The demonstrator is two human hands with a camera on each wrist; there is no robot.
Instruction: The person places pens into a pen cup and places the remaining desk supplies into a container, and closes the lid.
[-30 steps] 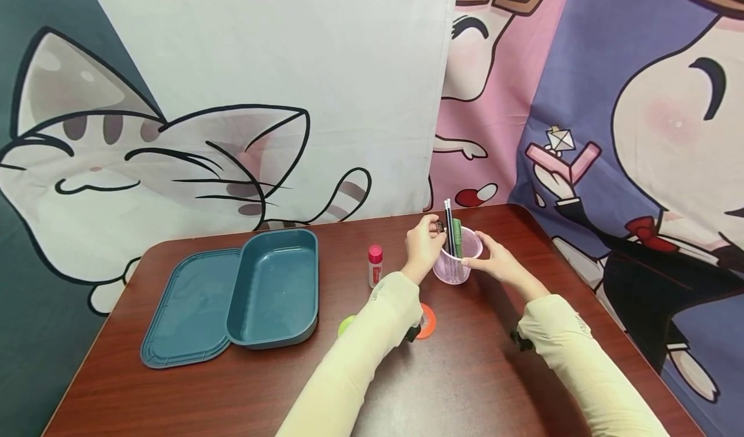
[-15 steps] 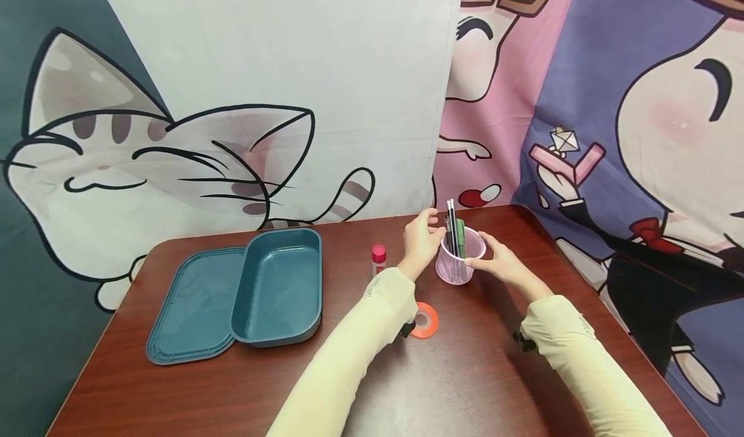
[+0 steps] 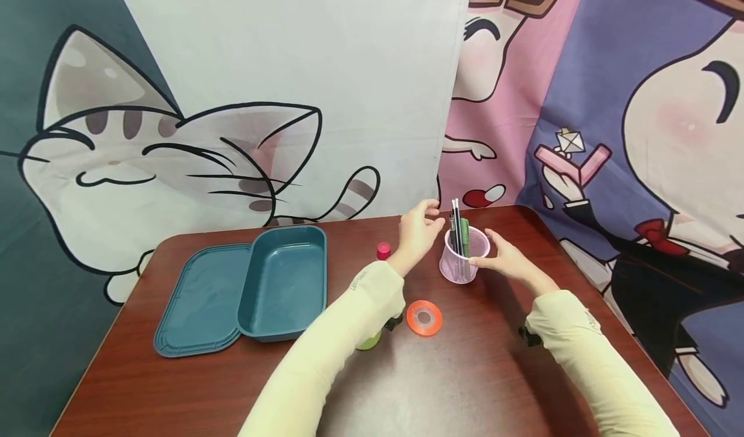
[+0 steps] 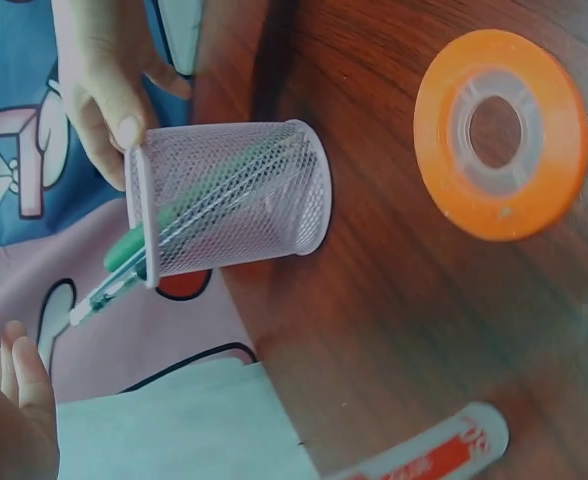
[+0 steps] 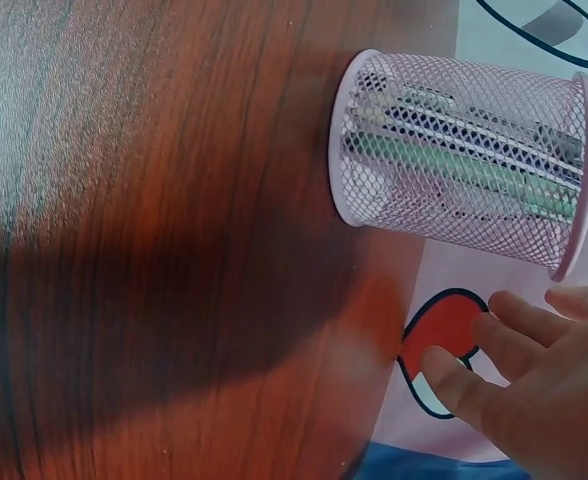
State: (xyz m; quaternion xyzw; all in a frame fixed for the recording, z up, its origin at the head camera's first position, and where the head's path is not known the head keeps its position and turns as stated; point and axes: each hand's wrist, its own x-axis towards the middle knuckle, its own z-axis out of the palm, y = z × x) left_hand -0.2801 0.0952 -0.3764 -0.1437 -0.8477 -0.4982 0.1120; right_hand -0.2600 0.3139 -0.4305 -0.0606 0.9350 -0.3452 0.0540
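Observation:
A pink mesh pen holder (image 3: 449, 270) stands upright on the table. A green marker (image 3: 465, 229) and several slim dark pens or pencils (image 3: 456, 221) rise from it. My right hand (image 3: 510, 261) holds the holder at its rim, thumb on the near side and the other fingers spread around the far right side. Those spread fingers (image 5: 519, 350) sit close under the rim in the right wrist view; their exact contact is unclear. My left hand (image 3: 417, 233) hovers just left of the holder, fingers loosely extended and holding nothing.
An orange tape roll (image 3: 414, 326) lies in front of the holder. A red-capped glue stick (image 3: 383, 250) and a green round item (image 3: 370, 343) are partly hidden by my left arm. Left stand a teal box (image 3: 321, 295) and its flat lid (image 3: 200, 308). A printed cloth backs the table.
My left hand has let go of a small dark pen-like thing at the holder and drawn back to the left. My right hand has stayed at the rim. The view has shifted slightly.

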